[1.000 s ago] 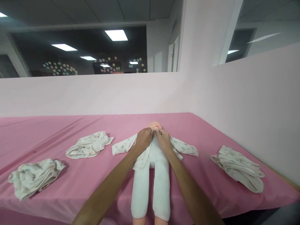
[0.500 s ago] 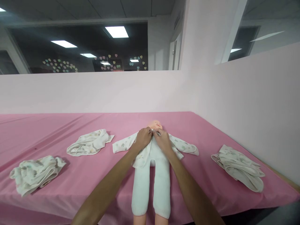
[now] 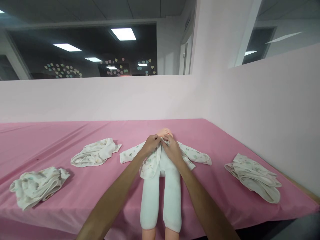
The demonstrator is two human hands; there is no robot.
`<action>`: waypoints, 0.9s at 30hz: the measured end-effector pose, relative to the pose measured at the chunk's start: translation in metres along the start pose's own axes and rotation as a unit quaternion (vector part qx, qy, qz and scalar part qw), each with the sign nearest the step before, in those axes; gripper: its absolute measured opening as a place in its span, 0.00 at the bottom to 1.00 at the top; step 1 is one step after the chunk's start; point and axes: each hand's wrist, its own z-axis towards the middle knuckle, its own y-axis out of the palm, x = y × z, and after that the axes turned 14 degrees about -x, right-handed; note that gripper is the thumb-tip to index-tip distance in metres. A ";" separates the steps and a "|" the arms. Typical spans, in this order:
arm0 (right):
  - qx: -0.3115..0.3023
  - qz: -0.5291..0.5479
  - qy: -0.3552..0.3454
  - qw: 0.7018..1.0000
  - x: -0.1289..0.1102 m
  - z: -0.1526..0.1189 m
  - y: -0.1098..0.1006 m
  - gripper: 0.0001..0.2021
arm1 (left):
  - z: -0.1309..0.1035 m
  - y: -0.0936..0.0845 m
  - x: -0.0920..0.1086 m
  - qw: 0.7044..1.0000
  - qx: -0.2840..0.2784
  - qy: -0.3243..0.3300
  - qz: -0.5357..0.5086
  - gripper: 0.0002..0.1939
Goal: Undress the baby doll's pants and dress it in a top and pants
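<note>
The left hand (image 3: pixel 152 144) has its fingertips closed on the neck edge of a white, long-sleeved cotton baby jacket (image 3: pixel 150 165) with a small green print. The right hand (image 3: pixel 172 148) meets it there, thumb and finger around the same fabric; I cannot tell whether they are clamped tight. Working from both sides probably keeps the thin collar taut and level.

The jacket lies around a doll with a soft white body and peach-coloured head and lower legs (image 3: pixel 168 170). It is on its back, head away from the person, likely so that the chest faces up within easy reach. Both sleeves spread outward, well off the working spot, and the front hangs open below the hands.

Beneath is a desk draped in smooth pink cloth (image 3: pixel 220 180). Well apart from the doll lie three loosely folded bundles of white printed fabric: two on the left (image 3: pixel 40 186) (image 3: pixel 96 153), one on the right (image 3: pixel 253 178), perhaps set aside to leave the middle free.
</note>
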 end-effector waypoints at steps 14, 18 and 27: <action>0.016 -0.074 -0.073 0.994 0.005 0.000 0.006 0.10 | 0.004 0.005 -0.004 0.994 0.012 -0.011 -0.108 0.11; 0.045 -0.064 -0.035 0.996 0.002 -0.002 0.005 0.10 | 0.001 0.003 0.000 0.997 0.010 -0.017 -0.071 0.11; 0.049 -0.177 0.066 0.981 -0.006 -0.048 -0.011 0.13 | -0.043 -0.002 0.009 0.991 -0.007 -0.013 0.135 0.13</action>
